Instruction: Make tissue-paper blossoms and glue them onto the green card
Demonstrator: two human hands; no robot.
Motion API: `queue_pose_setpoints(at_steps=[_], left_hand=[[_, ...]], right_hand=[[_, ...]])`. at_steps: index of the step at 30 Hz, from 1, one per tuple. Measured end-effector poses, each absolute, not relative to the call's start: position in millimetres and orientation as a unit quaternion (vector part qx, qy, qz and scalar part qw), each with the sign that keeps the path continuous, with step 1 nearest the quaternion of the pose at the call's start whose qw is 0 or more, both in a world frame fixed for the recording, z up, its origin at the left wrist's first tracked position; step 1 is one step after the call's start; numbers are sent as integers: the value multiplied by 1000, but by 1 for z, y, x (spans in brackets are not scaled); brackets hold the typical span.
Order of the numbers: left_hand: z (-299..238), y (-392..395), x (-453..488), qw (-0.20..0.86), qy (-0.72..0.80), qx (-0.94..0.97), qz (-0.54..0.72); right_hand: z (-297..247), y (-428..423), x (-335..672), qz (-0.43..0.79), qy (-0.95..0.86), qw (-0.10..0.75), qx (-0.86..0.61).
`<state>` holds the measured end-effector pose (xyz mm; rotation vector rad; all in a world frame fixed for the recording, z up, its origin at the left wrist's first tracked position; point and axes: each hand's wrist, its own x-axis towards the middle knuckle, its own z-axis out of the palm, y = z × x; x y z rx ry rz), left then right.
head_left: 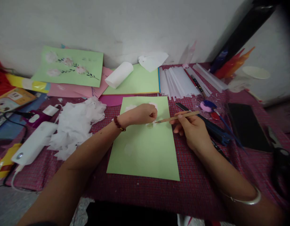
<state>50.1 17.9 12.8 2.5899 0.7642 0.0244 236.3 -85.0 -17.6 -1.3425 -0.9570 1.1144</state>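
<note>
A sheet of light green paper lies in front of me, with pale white patches on it. Over its upper half, my left hand is closed with the fingertips pinched down near a small white bit; whatever they hold is hidden. My right hand, at the sheet's right edge, grips a thin wooden stick between thumb and fingers. The stick's tip reaches that white bit, just below my left fingers. A wet-looking pale spot shows beside it.
Crumpled white tissue paper and a white power bank lie left. Behind are a green sheet with paper flowers, a white paper roll and white strips. A utility knife, black phone and scissors lie right.
</note>
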Motion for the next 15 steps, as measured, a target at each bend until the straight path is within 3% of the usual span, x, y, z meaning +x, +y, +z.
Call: queue_pose_setpoints(at_steps=[6,15], left_hand=[[16,16,51,217,277,936,8],[16,16,51,225,279,933,17]], right_hand=[[-16,-87,239,460,-361,593,-554],[-21,-88,237,442,-433,551,-560]])
